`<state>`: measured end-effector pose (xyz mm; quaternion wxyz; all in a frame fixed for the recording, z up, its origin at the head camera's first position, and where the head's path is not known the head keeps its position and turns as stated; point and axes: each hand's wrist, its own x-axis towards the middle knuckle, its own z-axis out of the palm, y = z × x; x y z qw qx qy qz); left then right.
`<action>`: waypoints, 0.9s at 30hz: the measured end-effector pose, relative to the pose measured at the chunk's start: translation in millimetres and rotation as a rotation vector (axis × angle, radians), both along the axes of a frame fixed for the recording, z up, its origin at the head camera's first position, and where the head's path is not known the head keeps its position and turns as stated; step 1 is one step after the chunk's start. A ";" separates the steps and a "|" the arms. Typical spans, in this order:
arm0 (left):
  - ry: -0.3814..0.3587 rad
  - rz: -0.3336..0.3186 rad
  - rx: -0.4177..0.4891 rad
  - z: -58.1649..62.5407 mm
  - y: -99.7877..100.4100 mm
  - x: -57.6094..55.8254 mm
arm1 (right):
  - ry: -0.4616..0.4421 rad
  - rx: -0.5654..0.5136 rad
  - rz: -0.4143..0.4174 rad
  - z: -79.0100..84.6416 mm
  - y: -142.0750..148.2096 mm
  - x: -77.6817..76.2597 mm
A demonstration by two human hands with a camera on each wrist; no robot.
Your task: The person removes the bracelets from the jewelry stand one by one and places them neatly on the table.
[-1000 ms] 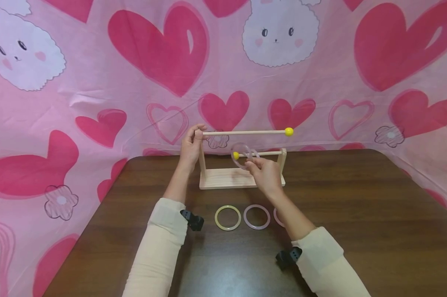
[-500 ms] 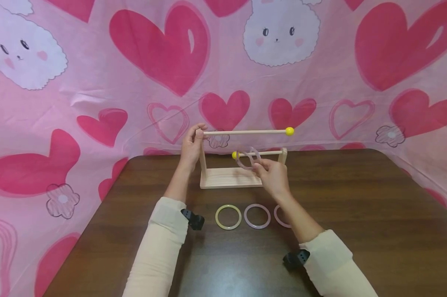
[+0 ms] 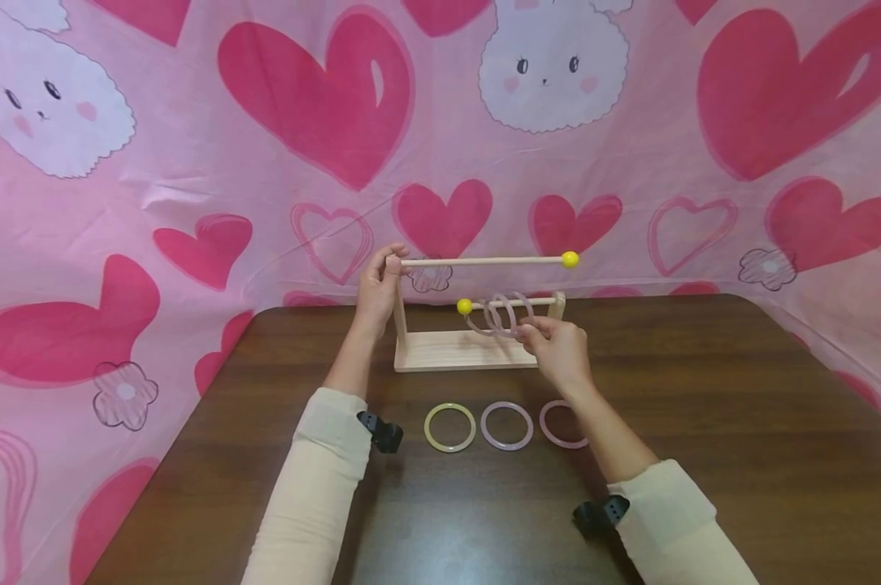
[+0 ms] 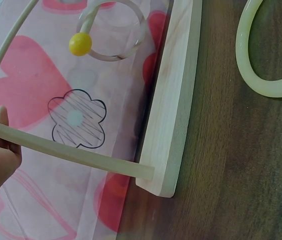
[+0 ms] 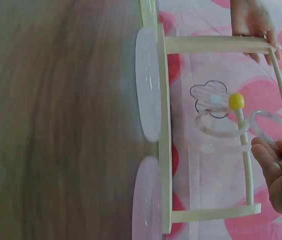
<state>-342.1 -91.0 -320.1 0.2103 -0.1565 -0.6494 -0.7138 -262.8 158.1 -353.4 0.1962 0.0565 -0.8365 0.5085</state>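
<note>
A pale wooden stand (image 3: 448,351) carries an upper rod (image 3: 484,262) from its left post and a lower rod (image 3: 543,301) from its right post, each tipped with a yellow ball. My left hand (image 3: 377,292) grips the top of the left post, fingers behind it in the left wrist view. Several translucent pale rings (image 3: 475,329) overlap around the lower rod. With thumb and fingertips my right hand (image 3: 561,349) pinches one ring (image 5: 255,125) beside that rod. Overlap hides exactly how each ring sits.
On the brown table (image 3: 301,504) in front of the stand lie a yellow ring (image 3: 427,435), a lilac ring (image 3: 484,437) and a pink ring (image 3: 543,435), the last partly behind my right forearm. A pink heart-patterned cloth (image 3: 440,146) hangs behind.
My right hand has moved right along the lower rod, carrying the ring from the yellow ball inward. The pink ring on the table shows more. My left hand stays on the post.
</note>
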 end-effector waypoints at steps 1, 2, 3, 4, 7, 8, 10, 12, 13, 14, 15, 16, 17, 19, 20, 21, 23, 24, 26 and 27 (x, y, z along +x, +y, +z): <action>-0.001 -0.001 0.000 -0.2 -0.1 -0.2 | -0.002 0.003 0.002 -0.3 1.7 -0.2; -0.003 0.000 -0.002 -0.5 -0.2 -0.3 | -0.005 0.009 0.002 -0.6 3.5 -0.4; -0.005 0.000 -0.001 -0.6 -0.2 -0.4 | -0.007 0.017 0.001 -0.6 5.4 -0.3; -0.006 0.001 -0.001 -0.7 -0.2 -0.5 | -0.012 0.017 0.000 -0.3 7.0 -0.3; -0.007 0.004 -0.001 -0.8 0.0 -0.9 | -0.030 -0.004 0.000 -0.3 11.9 0.1; -0.008 0.005 -0.001 -0.6 0.1 -1.0 | -0.036 -0.008 -0.001 -0.5 13.6 0.3; -0.008 0.007 -0.004 -0.3 0.2 -0.9 | -0.050 -0.028 0.002 -0.8 16.7 0.7; -0.010 0.005 -0.004 0.2 0.3 -0.5 | -0.065 -0.036 0.001 -1.7 20.1 0.9; -0.012 0.005 -0.004 0.4 0.4 -0.3 | -0.074 -0.040 0.000 -2.3 21.7 1.1; -0.013 0.006 -0.004 0.6 0.4 -0.3 | -0.082 -0.045 0.000 -3.0 23.3 1.1; -0.015 0.005 -0.004 0.8 0.4 0.0 | -0.090 -0.049 -0.002 -3.5 24.9 1.0; -0.017 0.003 -0.001 0.9 0.3 0.2 | -0.097 -0.052 -0.002 -3.9 26.3 1.1; -0.018 0.002 0.001 1.1 0.3 0.5 | -0.100 -0.051 -0.002 -4.3 27.7 1.2; -0.019 0.001 0.006 1.3 0.3 1.1 | -0.105 -0.051 -0.001 -4.6 30.4 1.3; -0.018 0.001 0.007 1.5 0.4 1.4 | -0.104 -0.043 -0.004 -4.8 31.8 1.4; -0.017 0.000 0.008 1.6 0.5 1.7 | -0.104 -0.036 -0.007 -5.0 33.3 1.6; -0.012 0.000 0.008 1.5 0.7 1.4 | -0.107 -0.030 -0.010 -5.2 36.2 2.1; -0.011 -0.001 0.009 1.3 0.8 1.3 | -0.111 -0.031 -0.010 -5.4 37.8 2.4; -0.009 -0.004 0.010 1.1 1.0 1.0 | -0.117 -0.027 -0.011 -5.8 40.9 3.1; -0.008 -0.005 0.011 1.0 1.0 0.8 | -0.120 -0.029 -0.010 -6.0 42.5 3.4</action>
